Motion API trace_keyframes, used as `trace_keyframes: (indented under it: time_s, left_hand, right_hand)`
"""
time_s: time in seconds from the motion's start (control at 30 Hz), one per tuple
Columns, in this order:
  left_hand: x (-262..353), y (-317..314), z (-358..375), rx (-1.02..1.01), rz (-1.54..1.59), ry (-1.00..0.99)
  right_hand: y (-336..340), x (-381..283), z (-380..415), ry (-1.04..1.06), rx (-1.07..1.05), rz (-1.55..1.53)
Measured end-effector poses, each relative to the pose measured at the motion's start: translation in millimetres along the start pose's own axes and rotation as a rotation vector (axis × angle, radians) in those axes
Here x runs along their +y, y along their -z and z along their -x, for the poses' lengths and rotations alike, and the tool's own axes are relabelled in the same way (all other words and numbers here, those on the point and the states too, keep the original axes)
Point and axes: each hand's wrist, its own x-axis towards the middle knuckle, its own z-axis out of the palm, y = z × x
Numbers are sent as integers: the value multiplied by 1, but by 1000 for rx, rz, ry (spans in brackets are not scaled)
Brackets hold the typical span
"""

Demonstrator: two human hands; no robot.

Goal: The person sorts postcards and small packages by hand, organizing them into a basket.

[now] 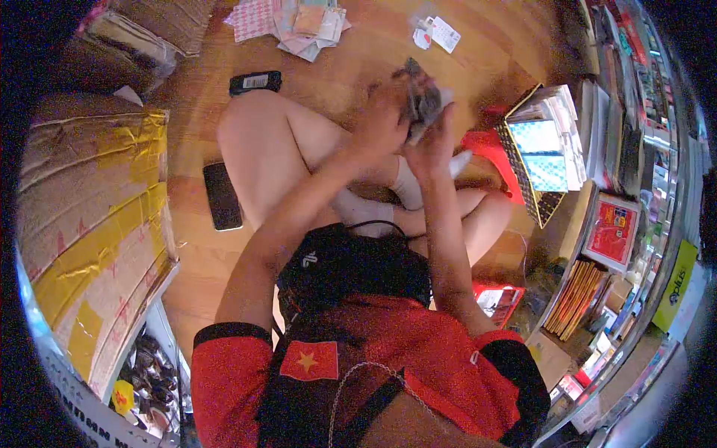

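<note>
Above my crossed legs, both hands are together at a small dark grey and reddish bundle (423, 97), blurred, with a shiny look like a plastic-wrapped packet; I cannot make out its kind. My left hand (382, 123) is closed on its left side, the fingers smeared by motion. From below and to the right, my right hand (432, 151) grips its lower end, and something whitish shows by those fingers. White tags (446, 34) lie on the floor just beyond the hands.
Stacked patterned papers (310, 26) lie ahead on the wooden floor. A black device with a barcode label (255, 82) and a phone (222, 196) sit left of my knee. Large cardboard boxes (112, 246) stand left. A box of packets (539, 153) and packed shelves (612, 231) line the right.
</note>
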Motion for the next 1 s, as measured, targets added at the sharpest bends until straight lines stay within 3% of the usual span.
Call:
trace_keyframes:
  time_s: [0.1,0.2,0.3,0.4,0.5,0.6,0.63,0.73,0.9,1.0]
  left_hand:
    - [45,-3,33,-60,-210,-43]
    - [45,-2,21,-61,-344,-208]
    - [43,7,-6,-100,-324,-241]
    - [15,-2,-10,-79,-103,-43]
    - [38,-6,21,22,-179,21]
    - [61,-12,44,-149,-270,-128]
    - [63,-11,43,-122,-314,-159]
    - [58,-5,18,-112,-310,-235]
    - [16,-13,13,-21,-186,65]
    - [54,-10,40,-123,-331,-35]
  right_hand:
    - [4,-25,5,-37,109,-15]
    - [0,-20,19,-52,130,-25]
    - [2,-10,26,-49,20,-238]
    - [0,-13,29,-73,-35,-273]
    - [9,-26,32,-62,44,-279]
    - [26,-35,26,29,15,-86]
    - [23,-33,30,1,16,-148]
    - [3,-22,42,-35,227,-141]
    - [11,-14,36,-79,29,-240]
    - [28,-31,32,-39,6,-222]
